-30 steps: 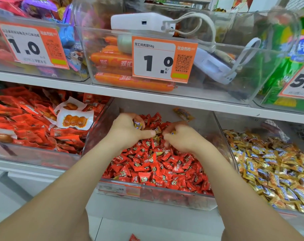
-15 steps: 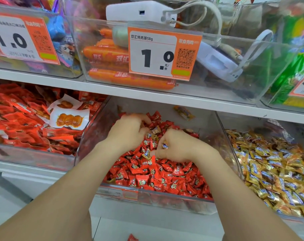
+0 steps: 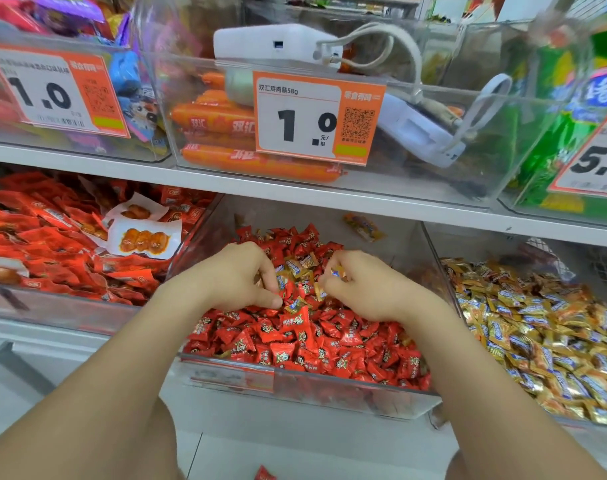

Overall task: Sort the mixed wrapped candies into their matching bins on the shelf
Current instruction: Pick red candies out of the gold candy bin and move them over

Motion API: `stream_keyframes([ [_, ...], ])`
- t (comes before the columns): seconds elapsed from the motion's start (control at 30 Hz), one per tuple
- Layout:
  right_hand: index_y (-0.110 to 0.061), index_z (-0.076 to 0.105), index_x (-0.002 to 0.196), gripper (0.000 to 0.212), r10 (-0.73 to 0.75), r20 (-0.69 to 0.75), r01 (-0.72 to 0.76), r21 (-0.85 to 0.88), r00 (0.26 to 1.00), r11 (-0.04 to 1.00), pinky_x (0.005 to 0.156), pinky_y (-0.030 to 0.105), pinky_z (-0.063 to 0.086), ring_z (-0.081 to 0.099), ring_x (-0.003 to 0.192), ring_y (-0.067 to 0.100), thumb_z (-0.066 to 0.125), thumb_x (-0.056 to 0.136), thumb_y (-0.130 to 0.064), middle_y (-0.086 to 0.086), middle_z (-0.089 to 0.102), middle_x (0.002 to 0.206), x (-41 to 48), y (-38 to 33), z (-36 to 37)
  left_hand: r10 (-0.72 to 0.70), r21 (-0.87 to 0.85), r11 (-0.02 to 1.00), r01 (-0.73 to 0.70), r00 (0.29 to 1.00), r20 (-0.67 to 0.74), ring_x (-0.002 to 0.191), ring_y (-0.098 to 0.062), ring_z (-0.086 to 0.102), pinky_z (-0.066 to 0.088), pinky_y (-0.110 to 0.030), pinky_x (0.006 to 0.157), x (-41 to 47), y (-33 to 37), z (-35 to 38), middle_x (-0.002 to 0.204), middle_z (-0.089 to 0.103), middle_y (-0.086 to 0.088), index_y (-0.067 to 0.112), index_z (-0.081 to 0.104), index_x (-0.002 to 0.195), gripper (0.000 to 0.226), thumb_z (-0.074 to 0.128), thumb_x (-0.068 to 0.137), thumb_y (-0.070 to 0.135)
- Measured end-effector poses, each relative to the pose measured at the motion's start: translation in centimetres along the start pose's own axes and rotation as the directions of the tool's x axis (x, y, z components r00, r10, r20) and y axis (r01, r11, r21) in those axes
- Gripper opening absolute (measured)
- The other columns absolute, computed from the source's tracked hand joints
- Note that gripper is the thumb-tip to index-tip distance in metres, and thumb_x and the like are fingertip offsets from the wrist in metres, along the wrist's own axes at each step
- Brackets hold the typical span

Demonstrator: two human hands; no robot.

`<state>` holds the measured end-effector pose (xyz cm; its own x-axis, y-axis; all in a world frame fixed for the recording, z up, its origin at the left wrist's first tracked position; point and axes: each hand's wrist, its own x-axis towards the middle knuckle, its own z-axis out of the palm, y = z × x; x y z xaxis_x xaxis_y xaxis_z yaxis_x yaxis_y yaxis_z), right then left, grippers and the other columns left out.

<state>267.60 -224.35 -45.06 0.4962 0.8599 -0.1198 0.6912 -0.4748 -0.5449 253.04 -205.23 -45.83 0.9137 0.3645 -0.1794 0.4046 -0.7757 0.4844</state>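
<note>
Under both hands, red candies (image 3: 295, 344) fill the middle bin (image 3: 305, 386); left hand (image 3: 232, 275) curled, contents unclear; right hand (image 3: 361, 285) pinches a gold candy (image 3: 337, 271); gold-candy bin (image 3: 537, 327) right of them.

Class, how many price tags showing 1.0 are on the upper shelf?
2: one price tag on the left bin, one on the sausage bin. Others may sit out of frame.
</note>
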Motion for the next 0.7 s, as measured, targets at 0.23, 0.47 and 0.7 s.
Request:
stream_keyframes([
  [0.23, -0.018, 0.079, 0.095, 0.031, 0.012, -0.01, -0.013, -0.011, 1.0, 1.0, 0.044, 0.014, 0.039, 0.049, 0.038, -0.002, 0.049, 0.103, -0.015, -0.024, 0.058, 0.047, 0.3, -1.6, 0.6, -0.103, 0.036, 0.993, 0.114, 0.969, -0.226, 0.069, -0.015, 0.069, 0.054, -0.028, 0.064, 0.7, -0.2, 0.7, 0.078, 0.07, 0.005, 0.027, 0.072, 0.085, 0.011, 0.069, 0.095, 0.028],
  [0.47, -0.02, 0.076, 0.089, 0.046, 0.028, 0.088, -0.009, -0.213, 0.996, 0.977, 0.078, 0.041, 0.058, 0.065, 0.081, 0.02, 0.066, 0.093, -0.065, 0.0, 0.067, 0.076, 1.3, -1.9, 2.9, -0.03, 0.207, 0.974, 0.093, 0.957, -0.287, 0.101, -0.037, 0.067, 0.058, -0.048, 0.085, 2.9, 1.0, 3.1, 0.108, 0.064, -0.01, 0.019, 0.062, 0.104, 0.028, 0.075, 0.092, 0.042],
  [0.7, -0.011, 0.071, 0.084, 0.039, 0.001, 0.084, 0.009, -0.116, 0.996, 0.993, 0.064, 0.035, 0.051, 0.065, 0.071, 0.021, 0.066, 0.099, -0.046, 0.006, 0.071, 0.078, 1.9, -1.3, 2.1, -0.052, 0.262, 0.957, 0.127, 0.96, -0.275, 0.112, -0.047, 0.063, 0.053, -0.048, 0.086, 4.0, 1.4, 4.4, 0.122, 0.057, -0.018, 0.008, 0.059, 0.118, 0.037, 0.074, 0.096, 0.033],
])
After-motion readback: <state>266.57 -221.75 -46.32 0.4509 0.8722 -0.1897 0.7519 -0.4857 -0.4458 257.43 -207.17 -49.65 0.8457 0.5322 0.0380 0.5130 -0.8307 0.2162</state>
